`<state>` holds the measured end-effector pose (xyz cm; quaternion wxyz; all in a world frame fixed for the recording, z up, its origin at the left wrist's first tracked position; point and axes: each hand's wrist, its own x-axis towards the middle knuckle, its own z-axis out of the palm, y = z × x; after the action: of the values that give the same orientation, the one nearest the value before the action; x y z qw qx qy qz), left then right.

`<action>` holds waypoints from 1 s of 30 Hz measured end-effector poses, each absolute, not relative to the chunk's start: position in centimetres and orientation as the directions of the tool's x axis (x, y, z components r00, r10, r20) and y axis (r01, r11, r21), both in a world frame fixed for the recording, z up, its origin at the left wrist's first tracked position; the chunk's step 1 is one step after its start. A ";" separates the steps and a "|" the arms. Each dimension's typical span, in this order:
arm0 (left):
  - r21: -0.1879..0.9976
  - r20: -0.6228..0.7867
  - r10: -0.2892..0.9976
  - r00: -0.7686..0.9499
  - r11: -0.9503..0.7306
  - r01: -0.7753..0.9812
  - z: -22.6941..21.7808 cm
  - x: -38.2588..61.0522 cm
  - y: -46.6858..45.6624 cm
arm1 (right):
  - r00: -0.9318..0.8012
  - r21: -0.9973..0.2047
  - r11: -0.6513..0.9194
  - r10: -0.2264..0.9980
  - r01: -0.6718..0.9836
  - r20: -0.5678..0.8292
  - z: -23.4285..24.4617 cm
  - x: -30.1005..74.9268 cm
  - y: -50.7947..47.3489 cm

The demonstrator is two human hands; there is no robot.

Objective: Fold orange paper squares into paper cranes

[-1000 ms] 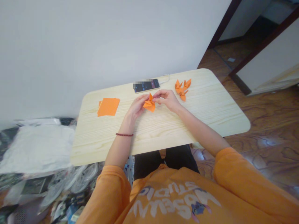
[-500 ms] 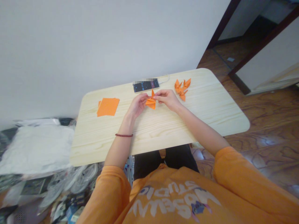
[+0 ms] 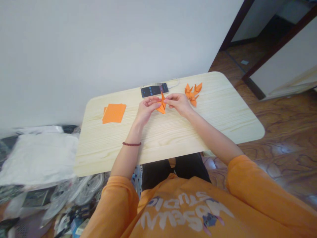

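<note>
Between my hands is a partly folded piece of orange origami paper (image 3: 162, 107), with one narrow point sticking up toward the phone. My left hand (image 3: 147, 109) pinches its left side between thumb and fingers. From the right, my right hand (image 3: 178, 103) grips the other side with its fingertips, which cover part of the folds. Several folded orange paper figures (image 3: 192, 94) lie in a cluster just beyond my right hand. Off to the left rests a small stack of square orange paper sheets (image 3: 114, 113).
A phone (image 3: 155, 90) with a lit screen and a white cable (image 3: 175, 84) lies at the back of the pale wooden table (image 3: 173, 138), by the wall. White bags (image 3: 39, 158) and clutter fill the floor on the left. A doorway stands at the upper right.
My left thumb and fingers have closed onto the folded paper, which has turned and looks narrower. My right hand keeps its grip at nearly the same spot.
</note>
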<state>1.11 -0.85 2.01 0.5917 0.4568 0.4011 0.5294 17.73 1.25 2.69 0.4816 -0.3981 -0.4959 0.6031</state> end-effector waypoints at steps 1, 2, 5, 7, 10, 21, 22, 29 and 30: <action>0.969 0.014 0.994 0.107 0.012 -0.246 1.9 1.1 -0.8 | -0.224 -0.981 -0.047 0.975 -0.190 -0.003 2.7 17.7 1.2; 0.973 0.019 0.995 0.096 0.004 -0.232 1.8 1.1 -0.8 | -0.230 -0.980 -0.049 0.973 -0.194 -0.003 2.6 17.7 1.2; 0.979 0.038 0.997 0.071 -0.023 -0.202 1.5 1.0 -0.7 | -0.246 -0.976 -0.069 0.969 -0.205 -0.017 2.5 17.8 1.3; 0.981 0.060 0.996 0.059 -0.048 -0.186 1.5 0.9 -0.7 | -0.250 -0.973 -0.091 0.967 -0.214 -0.036 2.4 17.7 1.3; 0.984 0.088 0.995 0.042 -0.081 -0.156 1.7 1.1 -0.8 | -0.247 -0.961 -0.132 0.966 -0.243 -0.070 2.6 17.7 1.2; 0.989 0.106 0.994 0.006 -0.104 -0.107 2.0 1.4 -1.0 | -0.247 -0.940 -0.188 0.962 -0.285 -0.118 2.8 17.6 0.9; 0.989 0.105 0.994 0.002 -0.104 -0.108 2.0 1.4 -1.0 | -0.249 -0.938 -0.193 0.961 -0.288 -0.121 2.8 17.6 0.9; 0.986 0.112 0.994 0.007 -0.111 -0.123 2.0 1.4 -1.0 | -0.258 -0.930 -0.212 0.957 -0.300 -0.135 2.6 17.5 0.9; 0.987 0.111 0.994 0.010 -0.109 -0.117 2.0 1.4 -1.0 | -0.260 -0.933 -0.215 0.955 -0.290 -0.140 2.6 17.5 0.9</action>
<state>1.39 -1.03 2.02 0.5041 0.5010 0.4373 0.5511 17.50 0.94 2.60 0.4631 -0.3945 -0.4218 0.6723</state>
